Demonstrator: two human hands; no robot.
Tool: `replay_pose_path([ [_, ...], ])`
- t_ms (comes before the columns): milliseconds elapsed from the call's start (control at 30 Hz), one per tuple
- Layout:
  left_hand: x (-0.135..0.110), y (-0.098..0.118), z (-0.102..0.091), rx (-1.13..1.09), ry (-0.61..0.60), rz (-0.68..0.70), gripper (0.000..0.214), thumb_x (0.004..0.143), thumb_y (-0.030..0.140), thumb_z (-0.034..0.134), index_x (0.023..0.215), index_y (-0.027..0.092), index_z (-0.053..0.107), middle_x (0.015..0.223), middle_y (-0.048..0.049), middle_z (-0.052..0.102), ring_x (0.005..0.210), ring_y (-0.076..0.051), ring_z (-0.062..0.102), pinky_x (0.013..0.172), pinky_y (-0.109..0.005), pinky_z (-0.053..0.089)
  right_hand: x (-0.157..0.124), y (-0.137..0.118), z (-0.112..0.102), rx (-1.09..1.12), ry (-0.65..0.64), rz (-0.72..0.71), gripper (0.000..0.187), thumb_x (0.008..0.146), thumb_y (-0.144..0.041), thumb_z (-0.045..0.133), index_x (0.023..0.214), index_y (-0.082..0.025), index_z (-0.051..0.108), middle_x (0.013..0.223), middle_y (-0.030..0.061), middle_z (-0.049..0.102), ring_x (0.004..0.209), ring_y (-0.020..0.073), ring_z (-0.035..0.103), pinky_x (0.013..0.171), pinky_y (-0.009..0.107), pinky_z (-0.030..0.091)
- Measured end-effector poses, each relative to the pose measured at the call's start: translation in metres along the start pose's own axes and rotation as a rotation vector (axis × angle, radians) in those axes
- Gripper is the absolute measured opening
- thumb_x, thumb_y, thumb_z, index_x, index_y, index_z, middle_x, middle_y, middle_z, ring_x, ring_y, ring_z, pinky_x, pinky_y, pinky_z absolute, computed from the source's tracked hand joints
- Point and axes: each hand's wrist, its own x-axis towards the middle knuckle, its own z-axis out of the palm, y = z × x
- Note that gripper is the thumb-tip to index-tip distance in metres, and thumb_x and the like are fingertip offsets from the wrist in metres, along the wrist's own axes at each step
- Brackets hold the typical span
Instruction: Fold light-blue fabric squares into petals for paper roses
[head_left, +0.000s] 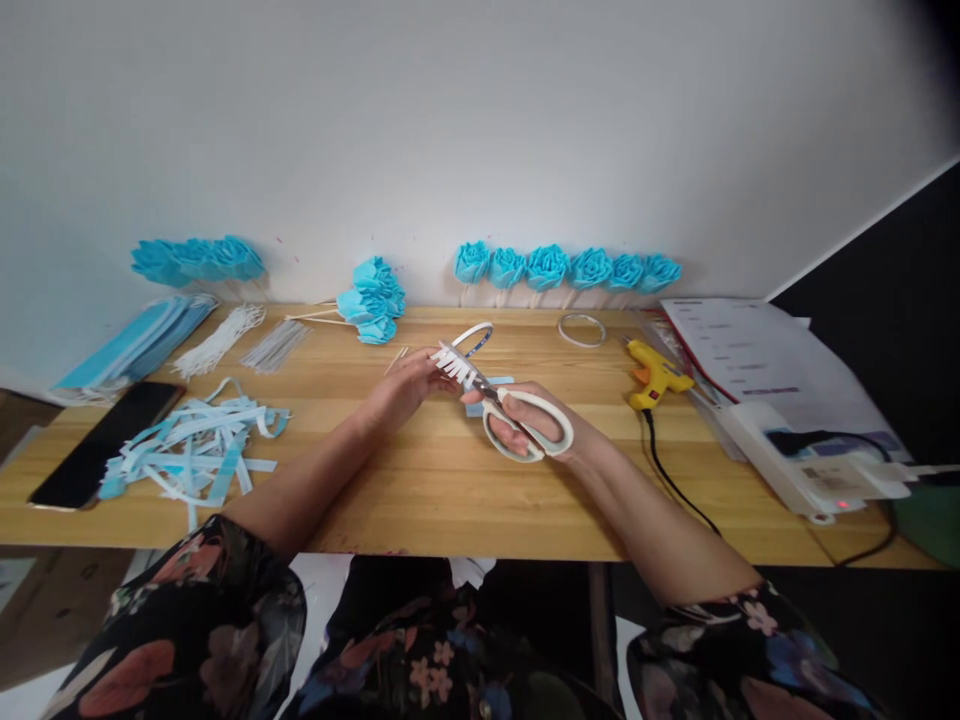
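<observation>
In the right hand, scissors are gripped, slanted forward and leftward toward the fringed white strip pinched in the left hand.

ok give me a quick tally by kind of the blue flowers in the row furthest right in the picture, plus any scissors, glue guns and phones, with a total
Blue flowers in that row: 6
Scissors: 1 pair
Glue gun: 1
Phone: 1
Total: 9
</observation>
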Motion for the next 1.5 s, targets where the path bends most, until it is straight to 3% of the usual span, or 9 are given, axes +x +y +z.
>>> replay_pose_path([
  [367, 0.0, 0.002, -0.003, 0.093, 0.049, 0.092, 0.032, 0.076, 0.045, 0.082, 0.072, 0.015, 0.071, 0.071, -0.0035, 0.067, 0.069, -0.014, 0.061, 0.072, -0.028, 0.051, -0.001, -0.003, 0.006, -0.039, -0.028, -0.008, 0.061, 0.081, -0.058, 0.073, 0.119, -0.011, 0.066, 0.059, -0.0066, 0.054, 0.039, 0.0027, 0.039, 0.034, 0.016, 0.027],
  [867, 0.001, 0.003, -0.005, 0.217, 0.071, 0.138, 0.042, 0.072, 0.052, 0.082, 0.063, 0.015, 0.065, 0.065, -0.001, 0.061, 0.064, -0.013, 0.055, 0.065, -0.026, 0.045, -0.001, 0.001, 0.001, -0.232, 0.045, -0.064, 0.056, 0.086, -0.051, 0.071, 0.125, -0.012, 0.068, 0.056, -0.0073, 0.052, 0.04, 0.0031, 0.04, 0.037, 0.017, 0.032],
  [1033, 0.002, -0.001, -0.008, 0.248, 0.138, 0.09, 0.041, 0.072, 0.053, 0.082, 0.07, 0.014, 0.07, 0.059, 0.0015, 0.057, 0.054, -0.009, 0.048, 0.055, -0.024, 0.039, 0.002, 0.004, 0.008, -0.262, 0.017, 0.078, 0.056, 0.076, -0.045, 0.081, 0.12, -0.013, 0.071, 0.059, -0.0061, 0.054, 0.043, 0.0033, 0.043, 0.038, 0.016, 0.034],
  [1167, 0.004, -0.005, -0.01, 0.195, 0.113, 0.14, 0.038, 0.08, 0.052, 0.076, 0.08, 0.015, 0.072, 0.064, 0.0, 0.06, 0.064, -0.011, 0.054, 0.066, -0.024, 0.045, 0.001, 0.004, 0.014, -0.233, -0.088, 0.143, 0.056, 0.076, -0.046, 0.08, 0.122, -0.016, 0.071, 0.065, -0.0059, 0.053, 0.049, 0.0033, 0.045, 0.044, 0.016, 0.037],
  [1367, 0.007, -0.006, -0.008, 0.111, 0.072, 0.114, 0.036, 0.083, 0.049, 0.075, 0.099, 0.018, 0.068, 0.084, -0.0016, 0.066, 0.073, -0.013, 0.059, 0.069, -0.027, 0.049, -0.002, -0.004, 0.004, -0.252, -0.039, -0.091, 0.068, 0.08, -0.066, 0.07, 0.124, -0.015, 0.065, 0.071, -0.0037, 0.054, 0.055, 0.0064, 0.048, 0.066, 0.028, 0.055],
  [1500, 0.007, -0.007, -0.009, 0.123, 0.059, 0.118, 0.032, 0.088, 0.049, 0.069, 0.099, 0.019, 0.064, 0.094, -0.0039, 0.067, 0.087, -0.017, 0.063, 0.082, -0.032, 0.051, 0.0, -0.007, -0.004, -0.274, -0.025, -0.138, 0.07, 0.082, -0.07, 0.065, 0.124, -0.015, 0.063, 0.073, -0.0016, 0.056, 0.059, 0.0088, 0.05, 0.072, 0.034, 0.056],
])
